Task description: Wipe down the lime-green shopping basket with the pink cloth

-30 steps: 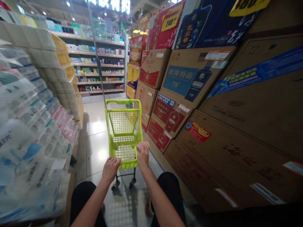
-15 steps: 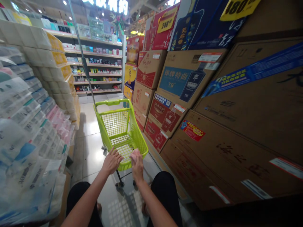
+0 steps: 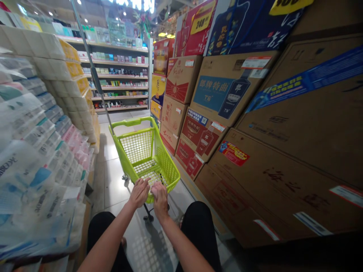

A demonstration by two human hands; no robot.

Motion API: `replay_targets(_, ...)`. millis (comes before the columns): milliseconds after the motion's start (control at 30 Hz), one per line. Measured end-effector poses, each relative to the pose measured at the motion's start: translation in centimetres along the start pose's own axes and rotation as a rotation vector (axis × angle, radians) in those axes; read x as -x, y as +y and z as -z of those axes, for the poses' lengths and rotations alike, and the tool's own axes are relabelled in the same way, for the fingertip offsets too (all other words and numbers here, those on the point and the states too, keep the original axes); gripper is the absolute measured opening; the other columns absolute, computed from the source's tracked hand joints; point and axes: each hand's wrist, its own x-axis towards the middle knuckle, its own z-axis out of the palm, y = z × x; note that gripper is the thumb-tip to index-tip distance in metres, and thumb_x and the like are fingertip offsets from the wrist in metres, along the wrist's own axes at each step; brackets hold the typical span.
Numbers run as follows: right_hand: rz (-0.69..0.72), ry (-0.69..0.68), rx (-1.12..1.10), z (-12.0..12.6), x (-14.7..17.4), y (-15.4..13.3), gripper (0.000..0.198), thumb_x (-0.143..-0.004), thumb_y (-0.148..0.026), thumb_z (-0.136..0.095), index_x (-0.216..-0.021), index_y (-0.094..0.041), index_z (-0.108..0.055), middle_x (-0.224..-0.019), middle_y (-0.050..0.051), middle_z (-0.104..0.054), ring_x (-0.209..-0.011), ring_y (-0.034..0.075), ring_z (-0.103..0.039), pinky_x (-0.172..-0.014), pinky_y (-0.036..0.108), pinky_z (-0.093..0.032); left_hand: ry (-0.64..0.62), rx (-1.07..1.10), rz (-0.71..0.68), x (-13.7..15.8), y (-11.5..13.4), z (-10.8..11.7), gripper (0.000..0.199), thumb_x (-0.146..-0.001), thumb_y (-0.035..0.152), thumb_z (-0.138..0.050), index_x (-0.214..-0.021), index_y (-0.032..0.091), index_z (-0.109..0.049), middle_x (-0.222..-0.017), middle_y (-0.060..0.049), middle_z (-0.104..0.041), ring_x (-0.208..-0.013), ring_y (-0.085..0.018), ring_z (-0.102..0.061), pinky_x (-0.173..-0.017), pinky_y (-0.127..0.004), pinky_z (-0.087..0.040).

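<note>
Head-worn view, forward and downward

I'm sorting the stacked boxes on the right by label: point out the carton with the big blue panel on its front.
It is the brown carton in the second tier, bearing a light-blue panel and dark bottle picture; neighbouring cartons carry red prints.

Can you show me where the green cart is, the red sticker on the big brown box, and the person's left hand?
green cart (image 3: 167, 172): head view, on its right mesh side.
red sticker (image 3: 234, 153): head view, on its middle.
left hand (image 3: 139, 192): head view, on the back of the hand.
</note>
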Motion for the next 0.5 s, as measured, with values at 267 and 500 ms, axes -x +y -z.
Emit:
replay_targets(267, -0.066, 0.008, 0.045, 5.2, -4.2, 4.4, 0.031, -0.095, -0.034, -0.047, -0.122, -0.023, -0.058, -0.128, 0.01, -0.061, -0.128, 0.023, -0.048, -0.109, 0.049, -0.037, -0.001, 0.035, 0.017, 0.6, 0.4, -0.3, 0.041, -0.101, 0.033, -0.015, -0.131, 0.021, -0.04, -0.102, 0.0, -0.065, -0.103, -0.015, -0.055, -0.109, -0.039, -0.03)
replay_targets(500, 0.025, 0.056, -0.066, -0.5, 2.2, -0.8, 0.039, -0.097, -0.023, -0.038, -0.133, -0.026, -0.051, -0.141, 0.008, -0.051, -0.137, 0.021, -0.039, -0.111, 0.048, -0.038, 0.019, 0.049, 0.037, -0.2, 1.5, -1.5, 0.04, -0.101, 0.034, -0.015, -0.13, 0.021, -0.039, -0.109, -0.002, -0.063, -0.109, -0.016, -0.054, -0.109, -0.041, -0.03)
